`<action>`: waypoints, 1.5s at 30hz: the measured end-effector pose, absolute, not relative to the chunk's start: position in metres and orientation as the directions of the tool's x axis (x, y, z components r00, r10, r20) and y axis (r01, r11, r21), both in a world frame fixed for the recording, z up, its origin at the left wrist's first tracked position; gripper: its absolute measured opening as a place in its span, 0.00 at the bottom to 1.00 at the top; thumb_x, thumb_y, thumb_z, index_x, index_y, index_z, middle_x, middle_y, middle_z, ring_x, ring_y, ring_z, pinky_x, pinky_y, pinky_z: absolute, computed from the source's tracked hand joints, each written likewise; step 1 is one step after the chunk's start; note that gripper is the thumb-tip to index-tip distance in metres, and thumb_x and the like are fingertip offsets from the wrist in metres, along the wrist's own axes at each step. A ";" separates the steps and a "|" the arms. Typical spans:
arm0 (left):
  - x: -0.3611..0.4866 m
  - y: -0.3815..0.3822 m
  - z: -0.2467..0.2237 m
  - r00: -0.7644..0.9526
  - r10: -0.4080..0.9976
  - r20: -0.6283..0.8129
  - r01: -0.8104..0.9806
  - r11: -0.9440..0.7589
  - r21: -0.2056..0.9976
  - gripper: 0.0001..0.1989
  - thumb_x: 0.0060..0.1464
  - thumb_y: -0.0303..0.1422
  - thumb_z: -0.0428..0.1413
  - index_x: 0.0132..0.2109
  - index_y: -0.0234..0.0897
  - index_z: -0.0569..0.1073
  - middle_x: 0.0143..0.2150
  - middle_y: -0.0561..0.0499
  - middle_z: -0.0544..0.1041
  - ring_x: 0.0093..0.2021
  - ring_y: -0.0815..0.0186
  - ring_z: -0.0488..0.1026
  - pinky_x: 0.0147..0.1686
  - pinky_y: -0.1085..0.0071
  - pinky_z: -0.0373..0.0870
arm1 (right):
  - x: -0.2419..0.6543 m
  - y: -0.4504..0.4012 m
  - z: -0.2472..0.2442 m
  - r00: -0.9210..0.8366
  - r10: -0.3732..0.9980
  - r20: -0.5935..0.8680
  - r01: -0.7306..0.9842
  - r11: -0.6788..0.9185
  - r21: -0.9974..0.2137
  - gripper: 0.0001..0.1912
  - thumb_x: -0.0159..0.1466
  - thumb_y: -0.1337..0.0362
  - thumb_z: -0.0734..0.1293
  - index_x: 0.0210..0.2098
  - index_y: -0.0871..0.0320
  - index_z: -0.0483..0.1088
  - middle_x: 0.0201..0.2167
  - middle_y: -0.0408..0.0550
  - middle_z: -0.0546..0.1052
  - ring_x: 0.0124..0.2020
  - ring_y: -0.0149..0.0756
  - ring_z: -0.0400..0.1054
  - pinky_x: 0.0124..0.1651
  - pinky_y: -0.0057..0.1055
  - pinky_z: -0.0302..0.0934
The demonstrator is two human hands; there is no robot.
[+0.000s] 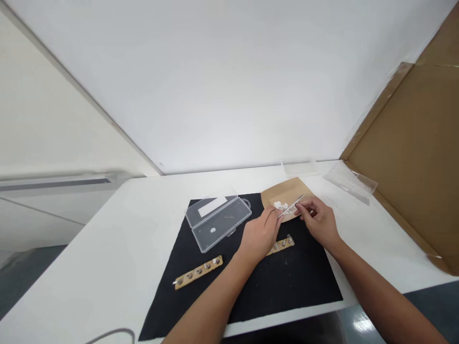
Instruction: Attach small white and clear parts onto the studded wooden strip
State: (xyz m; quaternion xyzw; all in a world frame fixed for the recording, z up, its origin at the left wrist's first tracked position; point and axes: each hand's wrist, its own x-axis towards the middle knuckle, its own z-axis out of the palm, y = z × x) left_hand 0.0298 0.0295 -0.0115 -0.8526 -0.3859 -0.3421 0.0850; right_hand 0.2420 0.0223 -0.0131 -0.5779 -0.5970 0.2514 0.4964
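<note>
A thin whitish strip (pixel 289 206) slants between my two hands, low over a brown sheet (pixel 287 189). The lower left end of it is pinched in the fingers of my left hand (pixel 260 235). My right hand (pixel 318 220) is closed in a pinch right against the strip's other half; what sits between those fingertips is too small to make out. Small white scraps (pixel 279 205) lie on the brown sheet beside the strip. Below my left hand, a tan bar with metal studs (pixel 283 244) rests on the black mat, partly hidden by that hand.
An open clear plastic case (pixel 222 224) with a white label lies left on the black mat (pixel 279 291). Nearer stands another studded tan bar (pixel 199 272). Clear plastic trays (pixel 350 181) and a large cardboard box (pixel 412 157) are at the right. A cable (pixel 114 330) crosses the front left.
</note>
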 end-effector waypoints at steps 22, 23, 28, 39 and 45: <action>0.022 0.022 -0.005 0.543 0.708 0.451 0.729 -0.664 0.165 0.21 0.70 0.34 0.52 0.66 0.55 0.72 0.45 0.47 0.73 0.30 0.68 0.73 0.27 0.76 0.67 | 0.234 0.010 0.000 -0.120 0.986 0.113 0.036 0.118 -0.992 0.20 0.68 0.48 0.73 0.35 0.52 0.62 0.27 0.44 0.81 0.21 0.32 0.70 0.25 0.30 0.63; 0.022 0.021 -0.006 0.543 0.680 0.492 0.708 -0.686 0.166 0.20 0.70 0.34 0.52 0.65 0.54 0.73 0.44 0.47 0.73 0.30 0.68 0.72 0.27 0.76 0.67 | 0.234 0.010 0.001 -0.146 0.985 0.094 0.008 0.096 -0.995 0.20 0.68 0.48 0.73 0.35 0.52 0.62 0.27 0.44 0.82 0.21 0.31 0.69 0.25 0.29 0.62; 0.021 0.020 -0.002 0.518 0.570 0.638 0.657 -0.742 0.130 0.17 0.70 0.37 0.55 0.62 0.52 0.75 0.38 0.50 0.71 0.28 0.70 0.69 0.26 0.78 0.64 | 0.237 0.011 0.005 -0.274 0.962 0.015 -0.068 -0.004 -0.998 0.21 0.68 0.48 0.73 0.34 0.53 0.61 0.26 0.43 0.82 0.20 0.30 0.68 0.24 0.27 0.60; 0.021 0.018 0.004 0.479 0.425 0.768 0.585 -0.807 0.082 0.08 0.70 0.33 0.57 0.47 0.44 0.82 0.27 0.54 0.65 0.25 0.71 0.62 0.24 0.71 0.52 | 0.245 0.011 0.012 -0.490 0.865 -0.108 -0.050 -0.152 -0.987 0.20 0.68 0.47 0.73 0.38 0.54 0.65 0.26 0.43 0.82 0.18 0.27 0.67 0.22 0.25 0.56; 0.022 0.019 0.007 0.481 0.406 0.777 0.550 -0.830 0.093 0.08 0.71 0.31 0.55 0.45 0.40 0.80 0.27 0.54 0.67 0.25 0.71 0.62 0.24 0.71 0.54 | 0.247 0.010 0.015 -0.502 0.860 -0.089 -0.066 -0.141 -0.988 0.17 0.68 0.50 0.73 0.40 0.55 0.67 0.26 0.42 0.81 0.19 0.28 0.69 0.23 0.25 0.61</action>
